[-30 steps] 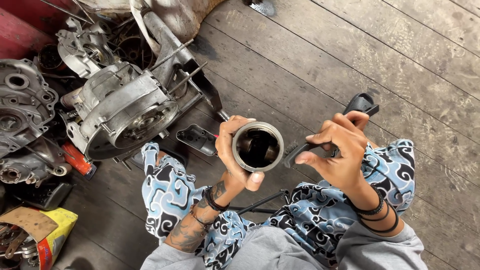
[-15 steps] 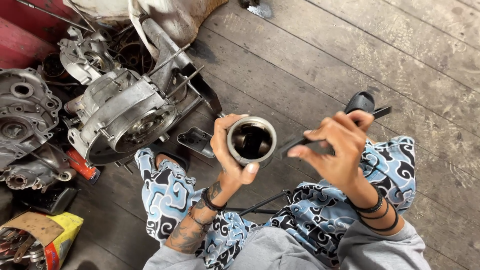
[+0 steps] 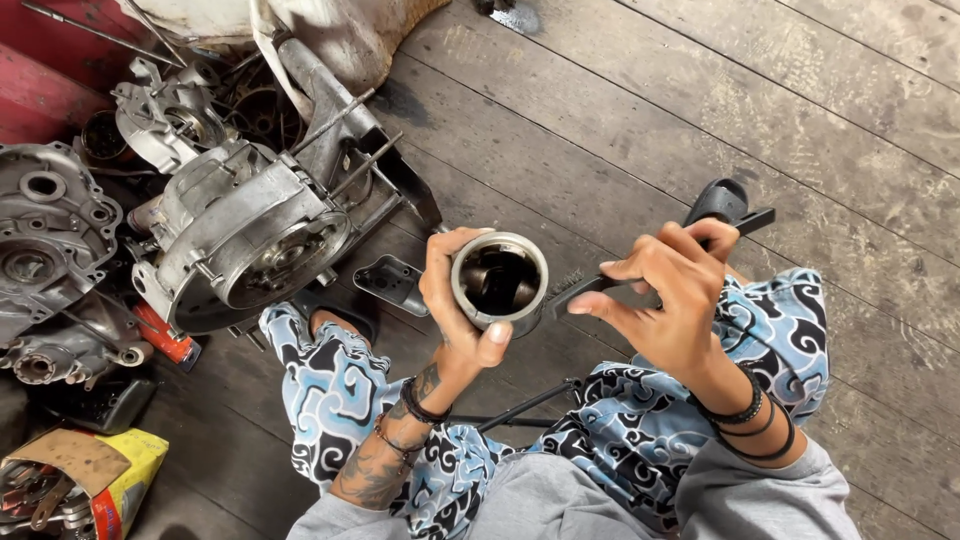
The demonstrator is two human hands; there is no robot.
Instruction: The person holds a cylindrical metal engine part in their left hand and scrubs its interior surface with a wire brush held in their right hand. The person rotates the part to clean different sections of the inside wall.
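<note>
Since the earlier frame, right hand [image 3: 668, 300] has brought the brush [image 3: 640, 265] leftward, so that its bristled tip now touches the piston [image 3: 498, 280] rim. Far left: crankcase halves [image 3: 45, 240], with a yellow box [image 3: 105, 475] of parts nearer. Left of centre: engine case [image 3: 250, 230] with studs, lying on the plank floor [image 3: 700, 110]; a small black cover [image 3: 392, 282] lies just right of it. Centre: left hand [image 3: 455, 300] wraps fingers and thumb around the piston, open skirt facing the camera, held above the knees. Right: right hand pinches the brush handle between thumb and fingers, remaining fingers spread.
</note>
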